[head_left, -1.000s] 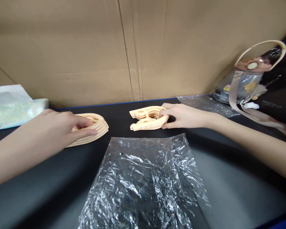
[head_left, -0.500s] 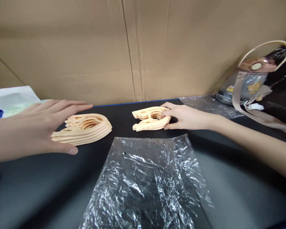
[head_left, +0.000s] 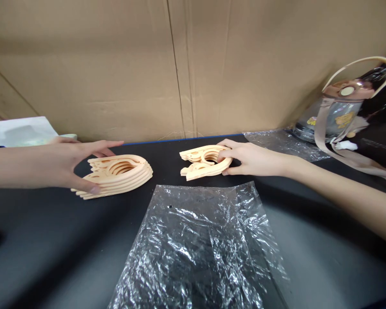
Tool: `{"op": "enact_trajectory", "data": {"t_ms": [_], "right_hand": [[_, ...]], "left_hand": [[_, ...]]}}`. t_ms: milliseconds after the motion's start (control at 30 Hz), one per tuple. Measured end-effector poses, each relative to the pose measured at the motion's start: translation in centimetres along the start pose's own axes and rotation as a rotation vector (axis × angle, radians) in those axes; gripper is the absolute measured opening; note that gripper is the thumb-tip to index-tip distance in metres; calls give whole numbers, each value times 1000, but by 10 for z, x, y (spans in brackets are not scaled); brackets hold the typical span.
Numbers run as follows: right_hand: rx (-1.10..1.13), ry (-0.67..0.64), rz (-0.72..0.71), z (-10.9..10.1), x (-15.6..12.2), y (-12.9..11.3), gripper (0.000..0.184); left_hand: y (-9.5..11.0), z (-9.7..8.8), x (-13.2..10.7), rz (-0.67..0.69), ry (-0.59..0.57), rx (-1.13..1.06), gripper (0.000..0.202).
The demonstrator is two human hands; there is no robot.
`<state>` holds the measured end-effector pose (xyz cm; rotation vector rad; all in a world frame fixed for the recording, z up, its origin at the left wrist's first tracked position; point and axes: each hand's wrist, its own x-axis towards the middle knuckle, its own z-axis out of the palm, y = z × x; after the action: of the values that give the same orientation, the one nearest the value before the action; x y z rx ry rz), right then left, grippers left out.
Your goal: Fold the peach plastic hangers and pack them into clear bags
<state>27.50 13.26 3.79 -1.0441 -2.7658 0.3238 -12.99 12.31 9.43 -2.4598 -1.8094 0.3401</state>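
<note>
Two stacks of cream plastic folding hangers, folded into U shapes, lie on the black tabletop (head_left: pixel 64 240). Around the left end of the larger stack (head_left: pixel 131 174) is my left hand (head_left: pixel 66 161). Its thumb presses the near side, the index finger stretches over the far side, and the other fingers are partly hidden behind. My right hand (head_left: pixel 247 159) grips the rounded right end of the smaller stack (head_left: pixel 202 169), thumb in front and fingers over the top and into the opening. In both stacks the hangers' tips are slightly out of line.
A clear plastic bag (head_left: pixel 193 244) lies flat in front of the stacks. Another clear wrapper (head_left: pixel 276 141) is at the back right, beside a strapped water bottle (head_left: pixel 337 111). White paper (head_left: pixel 22 131) lies at the back left. A cardboard wall (head_left: pixel 116 73) stands behind.
My left hand has moved from hovering open beside the larger stack to closing around its left end. Some hanger tips have shifted in both stacks. The right hand keeps its hold.
</note>
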Motion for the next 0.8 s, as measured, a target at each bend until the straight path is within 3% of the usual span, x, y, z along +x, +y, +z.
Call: {"op": "enact_trajectory", "data": {"t_ms": [300,467,567,700,800], "right_hand": [[5,-10,11,-2,-1,-1,29],[30,6,9,-3,-1,-2,35],[39,30,23,-5,-2,-5,47],[62,85,11,-8,-1,-9,71],[58,90,-29,-8,3,-11,82]], "left_hand": [[6,5,1,-71,-106,14,98],[6,7,3,-30,-63,25,92],[7,7,2,-20,-91,5,92],[9,5,-2,17,-44,-2,87],[10,5,-3,16,-106,-5,92]]}}
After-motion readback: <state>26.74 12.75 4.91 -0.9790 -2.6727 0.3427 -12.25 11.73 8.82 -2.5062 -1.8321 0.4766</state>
